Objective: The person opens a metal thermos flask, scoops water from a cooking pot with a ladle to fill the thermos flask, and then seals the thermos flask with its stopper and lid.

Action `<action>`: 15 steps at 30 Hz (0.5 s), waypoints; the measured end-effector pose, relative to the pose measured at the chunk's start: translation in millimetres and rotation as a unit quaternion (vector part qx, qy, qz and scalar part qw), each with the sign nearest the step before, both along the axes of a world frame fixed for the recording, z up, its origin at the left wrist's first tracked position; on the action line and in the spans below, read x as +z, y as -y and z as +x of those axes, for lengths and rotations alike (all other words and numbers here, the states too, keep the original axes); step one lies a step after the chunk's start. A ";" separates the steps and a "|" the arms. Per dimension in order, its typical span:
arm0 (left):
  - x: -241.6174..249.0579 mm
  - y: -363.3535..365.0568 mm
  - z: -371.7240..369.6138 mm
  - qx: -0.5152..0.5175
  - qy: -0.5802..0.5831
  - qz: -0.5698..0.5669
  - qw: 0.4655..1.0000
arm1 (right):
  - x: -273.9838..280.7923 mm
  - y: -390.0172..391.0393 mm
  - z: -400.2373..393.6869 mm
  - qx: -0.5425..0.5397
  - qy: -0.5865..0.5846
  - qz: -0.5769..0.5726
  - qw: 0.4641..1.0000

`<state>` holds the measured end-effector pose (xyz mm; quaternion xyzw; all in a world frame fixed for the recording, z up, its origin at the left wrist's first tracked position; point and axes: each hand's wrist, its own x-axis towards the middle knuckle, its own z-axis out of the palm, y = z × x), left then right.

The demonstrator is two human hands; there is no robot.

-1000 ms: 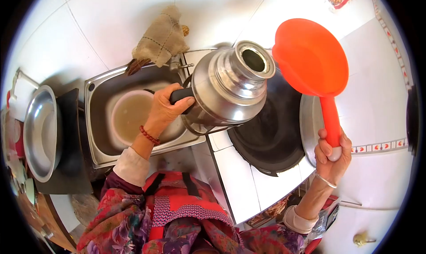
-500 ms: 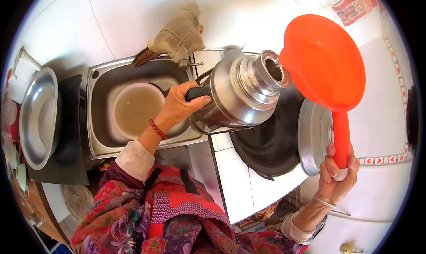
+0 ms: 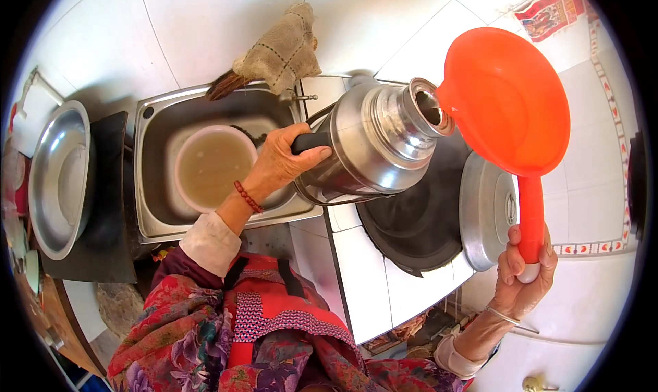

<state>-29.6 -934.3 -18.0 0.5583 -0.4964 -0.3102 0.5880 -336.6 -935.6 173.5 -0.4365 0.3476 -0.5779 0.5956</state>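
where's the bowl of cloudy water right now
In the head view, the bowl of cloudy water is on the left side, inside the metal sink, partly behind the left hand and its red bead bracelet.

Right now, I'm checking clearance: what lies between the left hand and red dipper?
In the head view, the metal flask lies between the left hand and the red dipper.

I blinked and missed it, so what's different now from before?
The flask tipped further towards the red ladle, its mouth now closer to the ladle's lip. The left hand kept the flask; the right hand kept the ladle. The bowl stayed in the sink.
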 end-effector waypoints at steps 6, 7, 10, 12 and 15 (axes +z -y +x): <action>-1.0 0.6 -0.1 -0.003 -0.008 -0.002 1.000 | 0.8 0.1 -1.3 -0.004 -0.012 -0.007 1.000; -0.9 0.5 -0.1 -0.002 -0.005 -0.002 1.000 | 0.8 0.2 -1.6 -0.007 -0.015 -0.009 1.000; -1.0 0.6 0.1 -0.004 -0.006 0.001 1.000 | 1.4 -0.2 -1.4 -0.014 -0.022 -0.011 1.000; -1.1 0.5 0.1 -0.008 -0.010 0.005 1.000 | 2.0 -0.8 -0.8 -0.017 -0.026 -0.011 0.999; -1.2 0.5 0.2 -0.005 -0.004 0.003 1.000 | 2.1 -1.0 -1.1 -0.020 -0.033 -0.018 0.999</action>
